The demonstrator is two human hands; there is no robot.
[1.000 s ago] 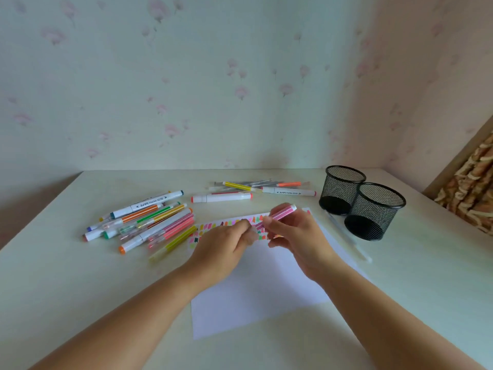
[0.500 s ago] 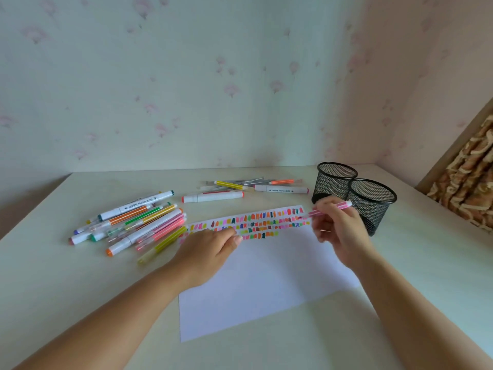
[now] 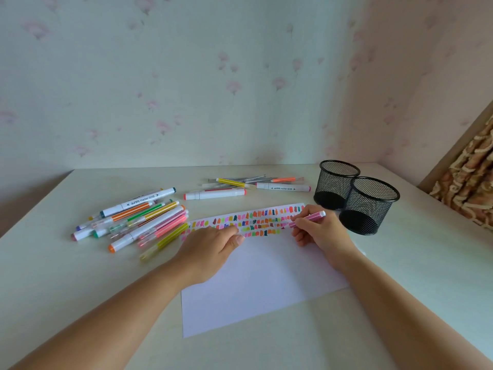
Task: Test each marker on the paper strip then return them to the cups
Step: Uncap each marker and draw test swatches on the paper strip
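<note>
My right hand (image 3: 321, 231) grips a pink marker (image 3: 313, 217) like a pen, its tip down on the right end of the paper strip (image 3: 256, 221), which is full of coloured dashes. My left hand (image 3: 213, 245) rests on the strip's left part with its fingers curled and thumb against forefinger; the marker's cap seems pinched there but is hidden. Two black mesh cups (image 3: 336, 184) (image 3: 372, 205) stand just right of the strip with no markers in them. Several markers (image 3: 138, 218) lie in a heap at the left, and several more markers (image 3: 240, 186) lie behind the strip.
A white sheet of paper (image 3: 256, 284) lies under the strip and my hands. The table (image 3: 66, 284) meets papered walls at the back and right. A patterned curtain (image 3: 469, 182) hangs past the table's right edge.
My hands pulled apart at the pink marker. The right hand carried it right, then lowered its tip onto the strip's right end. The left hand settled on the strip.
</note>
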